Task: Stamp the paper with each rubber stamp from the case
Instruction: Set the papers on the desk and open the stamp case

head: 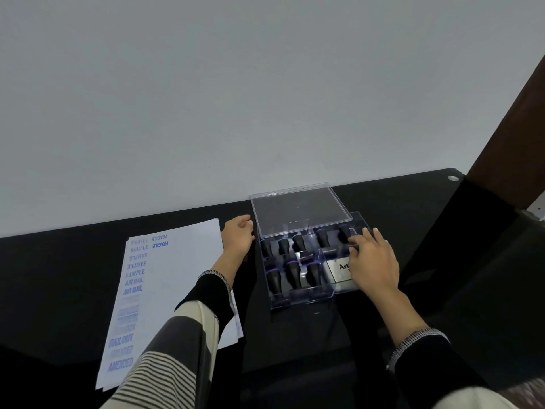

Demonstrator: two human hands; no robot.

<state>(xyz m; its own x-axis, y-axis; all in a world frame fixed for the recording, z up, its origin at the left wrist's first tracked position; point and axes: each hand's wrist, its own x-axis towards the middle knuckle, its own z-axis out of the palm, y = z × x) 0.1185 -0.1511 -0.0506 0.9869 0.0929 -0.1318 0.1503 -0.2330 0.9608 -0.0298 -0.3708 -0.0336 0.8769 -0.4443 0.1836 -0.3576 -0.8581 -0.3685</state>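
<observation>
- our left hand (238, 238) sits mid-frame against the left wall of the clear stamp case (298, 293), fingers loosely curled; we cannot tell if it grips anything
- our right hand (372, 259) lies flat, fingers spread, over the case's right side, partly covering the ink pad (337, 271)
- black rubber stamps (293, 271) stand in the case, lid (298, 206) raised behind
- the paper (182, 270), lower left of the case, carries blue prints

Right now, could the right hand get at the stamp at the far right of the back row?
Probably yes. The case lid is swung back, so the stamps are uncovered, and the right hand already has its fingertips beside that stamp. Nothing appears to lie between them.
</observation>
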